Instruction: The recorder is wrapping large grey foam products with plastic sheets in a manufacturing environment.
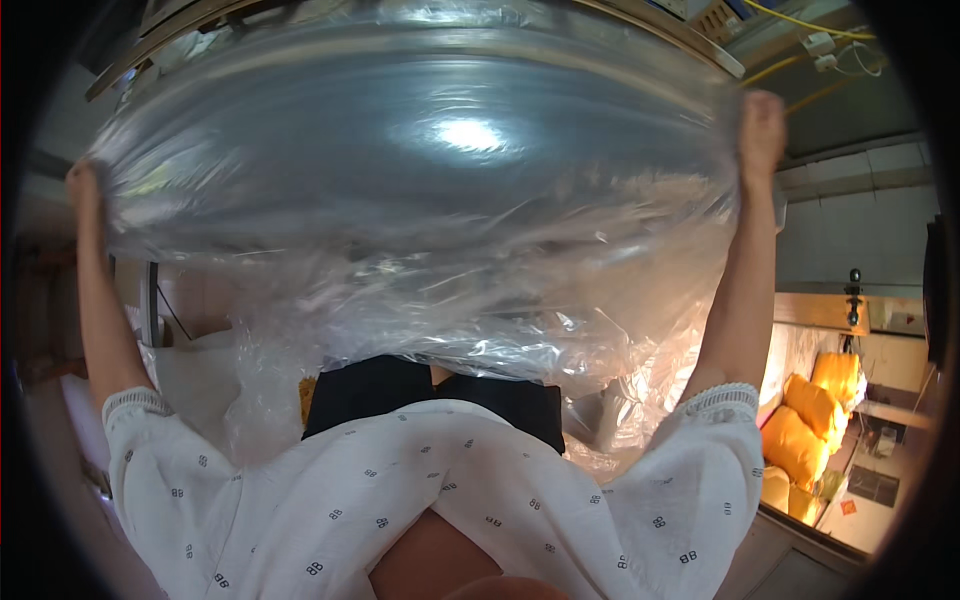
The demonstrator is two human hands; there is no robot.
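Note:
A wide sheet of clear plastic film [400, 200] is stretched between my two raised arms. Its upper part is pulled taut and shines under a light, while the lower part hangs in loose wrinkles in front of my legs. At the far left my left hand [84, 180] is closed on the film's edge. My right hand [762, 128], slightly blurred, grips the opposite edge higher up on the right. Whatever lies behind the film is only dimly visible through it.
A wooden-edged table [690, 45] runs behind the film. Yellow and white cables [825, 45] lie at the upper right. Stacked yellow-orange bundles [808, 425] stand at the lower right. More crumpled clear plastic [650, 400] lies beside my right side.

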